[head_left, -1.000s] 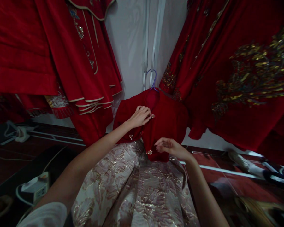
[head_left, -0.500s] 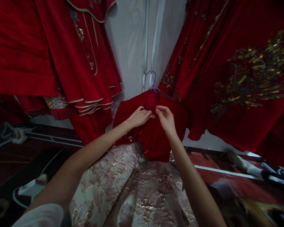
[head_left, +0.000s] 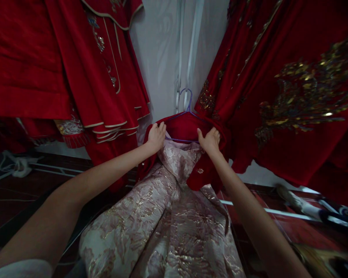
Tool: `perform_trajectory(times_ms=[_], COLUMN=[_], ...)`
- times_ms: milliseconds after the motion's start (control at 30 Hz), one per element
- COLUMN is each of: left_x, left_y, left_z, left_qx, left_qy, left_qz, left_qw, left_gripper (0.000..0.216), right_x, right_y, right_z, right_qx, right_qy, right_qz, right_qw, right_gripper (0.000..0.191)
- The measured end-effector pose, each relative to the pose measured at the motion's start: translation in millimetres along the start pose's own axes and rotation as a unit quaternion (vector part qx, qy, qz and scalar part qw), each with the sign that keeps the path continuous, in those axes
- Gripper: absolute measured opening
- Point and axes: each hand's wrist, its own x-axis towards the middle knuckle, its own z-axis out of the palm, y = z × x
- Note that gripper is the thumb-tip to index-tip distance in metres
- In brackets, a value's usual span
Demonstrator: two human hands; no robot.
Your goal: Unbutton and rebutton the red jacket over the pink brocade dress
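A short red jacket with small flower-like ornaments hangs on a thin purple hanger. Its two fronts are spread apart, showing the red inside of the back. My left hand is closed around the jacket's left front near the shoulder. On the other side, my right hand grips the right front, thumb toward the opening. Between them the hanger's lower bar shows, with a pale pink brocade dress with metallic floral pattern hanging below it. The fabric inside my fingers is partly hidden.
Red garments with pale piping hang at left. More red garments with gold sequin embroidery hang at right. White metal rods run up the pale wall behind. A white rail crosses low above the reddish floor.
My hands have moved apart from the jacket's middle front, left and right. The jacket's front has opened, uncovering its inside, the hanger bar and the top of the dress.
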Motion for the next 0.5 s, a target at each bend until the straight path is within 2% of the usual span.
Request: perform_trajectory(times_ms=[133,267,400,500], left_x=[6,18,27,29], left_y=[-7,-18,-31,-37], left_z=[-7,-3,6,4], left_qx=[0.037,0.048,0.051,0.059], left_qy=[-0.019,-0.031,-0.075,-0.103], left_qz=[-0.028,-0.051,-0.025,0.009], left_qw=[0.999,0.997,0.996,0.993], left_gripper=[0.043,0.038,0.032,0.029], right_x=[17,32,47,54], right_y=[15,20,20,18], right_z=[-10,-16,-21,-25], right_qx=[-0.050,-0.111,-0.175,-0.201], right_qy=[-0.020,-0.049,-0.083,-0.109], right_qz=[-0.053,-0.070,-0.071,-0.062], right_qw=[0.997,0.990,0.978,0.972], right_gripper=[0.062,0.058,0.058,0.066])
